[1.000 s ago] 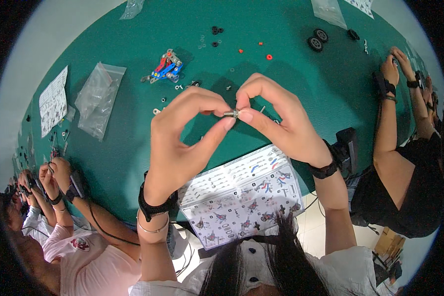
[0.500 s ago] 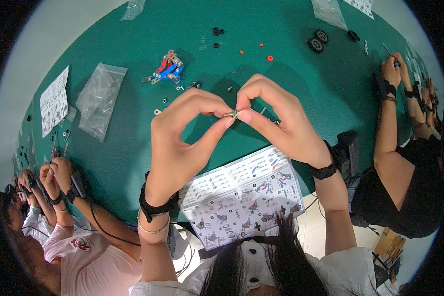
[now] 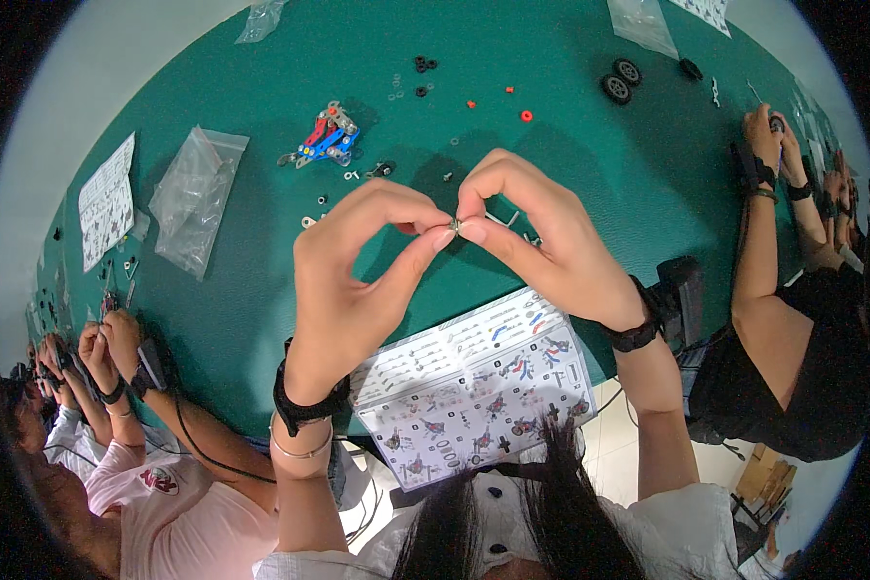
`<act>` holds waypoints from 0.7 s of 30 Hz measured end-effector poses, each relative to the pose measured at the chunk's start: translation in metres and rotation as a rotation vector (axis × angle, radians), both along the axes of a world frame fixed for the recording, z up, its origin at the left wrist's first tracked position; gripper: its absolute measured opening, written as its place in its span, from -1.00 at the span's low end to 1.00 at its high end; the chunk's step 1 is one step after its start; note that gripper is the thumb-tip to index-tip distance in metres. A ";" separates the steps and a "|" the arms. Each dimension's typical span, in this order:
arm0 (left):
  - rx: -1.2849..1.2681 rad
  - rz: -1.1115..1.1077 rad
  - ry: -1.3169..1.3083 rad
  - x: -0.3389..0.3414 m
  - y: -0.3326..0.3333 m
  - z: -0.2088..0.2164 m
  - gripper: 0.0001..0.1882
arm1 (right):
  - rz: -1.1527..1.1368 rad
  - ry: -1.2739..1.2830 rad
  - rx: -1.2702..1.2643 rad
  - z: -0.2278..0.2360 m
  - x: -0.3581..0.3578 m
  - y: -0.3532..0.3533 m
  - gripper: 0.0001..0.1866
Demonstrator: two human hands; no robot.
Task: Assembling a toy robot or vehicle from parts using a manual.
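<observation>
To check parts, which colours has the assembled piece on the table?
The assembled piece is mainly red, blue and silvery (head view).

A glossy sheen is carried by the printed paper sheet (image 3: pixel 474 406), set against a green tabletop (image 3: pixel 570 58) of matt, faintly grained finish. Beyond the sheet, bare metal is glimpsed on a small piece (image 3: pixel 454 224), and smooth, metal-looking strips (image 3: pixel 327 149) are seen joined together. Clear, crinkled plastic is shown in a bag (image 3: pixel 198 198) to the sheet's upper left, dull black wheels (image 3: pixel 617 89) to its upper right.
</observation>
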State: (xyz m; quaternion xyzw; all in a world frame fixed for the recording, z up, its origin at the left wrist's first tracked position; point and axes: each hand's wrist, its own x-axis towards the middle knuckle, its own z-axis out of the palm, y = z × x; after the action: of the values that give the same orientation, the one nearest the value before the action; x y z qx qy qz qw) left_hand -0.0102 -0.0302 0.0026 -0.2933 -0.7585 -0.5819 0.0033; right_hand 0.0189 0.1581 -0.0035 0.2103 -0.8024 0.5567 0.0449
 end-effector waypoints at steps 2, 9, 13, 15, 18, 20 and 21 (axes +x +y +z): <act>0.003 0.004 0.030 0.000 0.000 -0.001 -0.87 | -0.002 -0.010 -0.004 -0.001 0.000 0.000 -0.87; -0.055 0.013 0.175 0.001 0.002 0.003 -0.82 | 0.010 -0.181 -0.114 -0.007 0.002 0.001 -0.79; -0.088 0.013 0.191 0.003 0.002 0.002 -0.81 | 0.033 -0.322 -0.179 -0.008 0.004 0.000 -0.77; -0.045 0.025 0.143 0.003 0.003 0.002 -0.81 | 0.007 -0.264 -0.214 -0.007 0.005 -0.001 -0.80; 0.016 0.022 -0.010 0.002 -0.003 -0.002 -0.86 | -0.054 0.066 0.056 0.000 0.001 0.000 -0.85; 0.013 0.007 -0.054 0.001 -0.003 0.001 -0.87 | -0.081 0.156 0.098 -0.001 0.000 -0.001 -0.84; 0.010 -0.007 -0.098 0.001 -0.003 0.003 -0.88 | -0.108 0.248 0.139 -0.001 -0.001 -0.002 -0.82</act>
State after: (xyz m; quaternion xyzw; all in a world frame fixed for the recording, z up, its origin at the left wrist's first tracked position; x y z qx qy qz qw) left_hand -0.0088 -0.0334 0.0051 -0.2670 -0.7540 -0.5992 -0.0344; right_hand 0.0181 0.1563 -0.0047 0.2368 -0.8374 0.4664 0.1589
